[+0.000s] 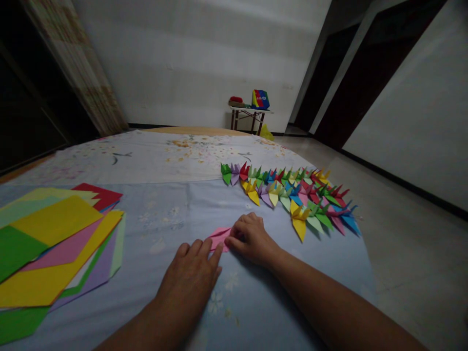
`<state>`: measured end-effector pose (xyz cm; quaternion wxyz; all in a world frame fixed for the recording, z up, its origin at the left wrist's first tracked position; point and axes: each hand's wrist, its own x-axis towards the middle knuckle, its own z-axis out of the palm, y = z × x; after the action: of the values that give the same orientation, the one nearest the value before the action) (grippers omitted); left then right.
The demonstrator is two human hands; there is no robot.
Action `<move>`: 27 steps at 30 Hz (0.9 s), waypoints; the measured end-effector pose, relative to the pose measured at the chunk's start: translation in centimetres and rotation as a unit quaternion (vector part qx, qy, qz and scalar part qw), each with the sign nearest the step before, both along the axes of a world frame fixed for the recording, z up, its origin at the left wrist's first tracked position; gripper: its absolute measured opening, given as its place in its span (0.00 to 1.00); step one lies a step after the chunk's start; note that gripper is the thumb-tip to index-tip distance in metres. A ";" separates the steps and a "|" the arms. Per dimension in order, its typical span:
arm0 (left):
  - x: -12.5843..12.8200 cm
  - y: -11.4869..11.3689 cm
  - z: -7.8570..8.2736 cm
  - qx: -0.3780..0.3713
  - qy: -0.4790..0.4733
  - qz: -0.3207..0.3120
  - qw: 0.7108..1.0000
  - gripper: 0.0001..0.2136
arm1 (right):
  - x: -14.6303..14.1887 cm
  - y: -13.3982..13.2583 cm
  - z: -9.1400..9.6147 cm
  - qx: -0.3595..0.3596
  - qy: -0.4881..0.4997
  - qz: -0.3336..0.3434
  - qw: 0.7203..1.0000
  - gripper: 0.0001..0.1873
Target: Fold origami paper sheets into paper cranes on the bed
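A small folded piece of pink origami paper (219, 238) lies on the blue tablecloth between my hands. My left hand (193, 273) rests at its left and near side, fingers stretched out and fingertips lying on the paper's edge. At the right side, my right hand (252, 239) has its fingers curled, thumb and forefinger pinching the paper's right end. Part of the paper is hidden behind the fingers. Beyond my right hand stand rows of folded paper cranes (299, 222) in yellow, green, pink, blue, red and purple.
On the left lies a spread stack of coloured paper sheets (58, 222). The round table carries a blue cloth (153, 273) and a white floral cloth (146, 161). Near the far wall, a small table (252, 110) holds a colourful bag (260, 99) and a red item (236, 99).
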<state>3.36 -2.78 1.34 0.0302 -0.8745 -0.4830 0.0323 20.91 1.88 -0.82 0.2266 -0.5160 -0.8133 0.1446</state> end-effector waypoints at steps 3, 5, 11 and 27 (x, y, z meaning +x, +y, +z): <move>0.0 -0.2 -0.1 0.002 0.002 0.004 1.000 0.17 | 0.1 0.0 0.0 -0.010 0.000 0.003 1.000 0.10; 0.1 -0.4 -0.3 0.009 0.000 0.007 1.000 0.17 | 0.1 0.1 0.1 -0.015 -0.005 0.001 1.000 0.10; 0.3 -0.9 -0.4 -0.002 -0.006 0.009 1.000 0.18 | 0.1 0.2 0.1 -0.024 -0.019 -0.006 1.000 0.10; -0.5 -0.2 1.3 -0.043 -0.073 -0.003 0.996 0.14 | 1.3 0.4 0.5 -0.036 -0.045 -0.046 0.997 0.17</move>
<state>2.91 -3.00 2.69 -0.0432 -0.8765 -0.4793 -0.0112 22.24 2.23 -0.34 0.1777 -0.5662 -0.7926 0.1400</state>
